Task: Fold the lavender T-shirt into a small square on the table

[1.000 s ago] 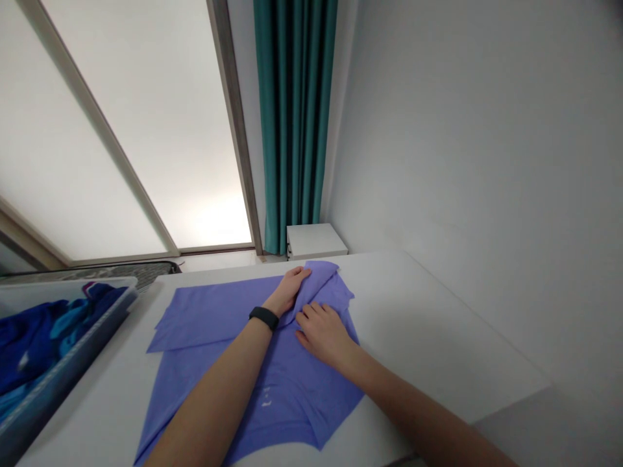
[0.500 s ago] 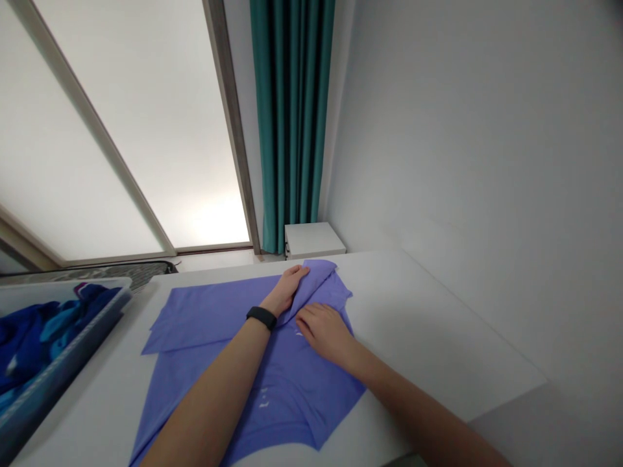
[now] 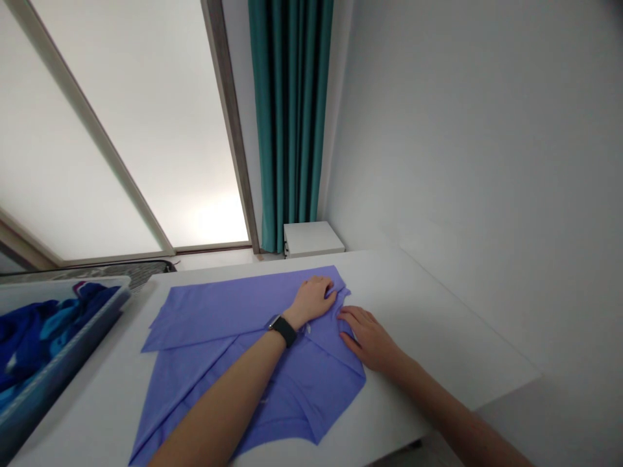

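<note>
A purple T-shirt (image 3: 214,311) lies on the white table (image 3: 399,311), its far part folded over in a long strip toward me. My left hand (image 3: 314,299), with a dark watch (image 3: 283,329) on the wrist, rests on the right end of that strip, palm down with the fingers loosely bent. At the shirt's right edge is my right hand (image 3: 367,334), fingertips touching the cloth and thumb apart from them. Small white print on the shirt is partly covered by my left arm. Creases run across the nearer part of the fabric.
On the left stands a clear plastic bin (image 3: 109,308) with blue clothes (image 3: 36,331) in it. Behind the table are a small white cabinet (image 3: 311,239), a green curtain (image 3: 292,130) and frosted sliding doors (image 3: 160,130). A grey wall (image 3: 462,143) rises along the right.
The lifted right end of the folded strip now lies flat. My left hand has let go of it and moved right and down onto the cloth; my right hand has shifted right to the edge.
</note>
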### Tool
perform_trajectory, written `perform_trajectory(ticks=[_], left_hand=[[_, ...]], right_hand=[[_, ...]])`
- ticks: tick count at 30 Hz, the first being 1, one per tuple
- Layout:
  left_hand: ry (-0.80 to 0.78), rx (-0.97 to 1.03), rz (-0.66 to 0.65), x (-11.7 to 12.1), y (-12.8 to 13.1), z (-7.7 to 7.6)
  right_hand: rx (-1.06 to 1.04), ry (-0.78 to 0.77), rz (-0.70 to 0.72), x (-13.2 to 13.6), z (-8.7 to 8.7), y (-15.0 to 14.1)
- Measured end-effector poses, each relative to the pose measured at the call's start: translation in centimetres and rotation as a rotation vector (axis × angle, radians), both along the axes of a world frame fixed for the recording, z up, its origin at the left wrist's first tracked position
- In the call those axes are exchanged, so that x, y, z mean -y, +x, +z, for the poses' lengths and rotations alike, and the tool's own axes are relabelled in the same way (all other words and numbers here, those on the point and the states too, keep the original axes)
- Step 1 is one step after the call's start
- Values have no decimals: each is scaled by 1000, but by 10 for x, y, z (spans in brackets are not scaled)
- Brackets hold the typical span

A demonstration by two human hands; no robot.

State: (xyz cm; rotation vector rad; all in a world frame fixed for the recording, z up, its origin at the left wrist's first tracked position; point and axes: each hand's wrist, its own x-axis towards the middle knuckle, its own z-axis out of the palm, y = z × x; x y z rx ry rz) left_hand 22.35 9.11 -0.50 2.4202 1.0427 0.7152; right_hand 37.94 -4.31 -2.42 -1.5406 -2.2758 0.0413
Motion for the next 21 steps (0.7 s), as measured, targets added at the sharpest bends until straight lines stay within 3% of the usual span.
perform_trajectory(ticks=[3,8,21], left_hand=[[145,-201,-12,9,2,-4],[283,-346,-43,12,1,-6],[324,-389,-29,12,3,-8]], right_hand=[[27,-1,10,6,-2,4],[60,-25,34,7,0,9],[160,-35,-10,6,14,1]])
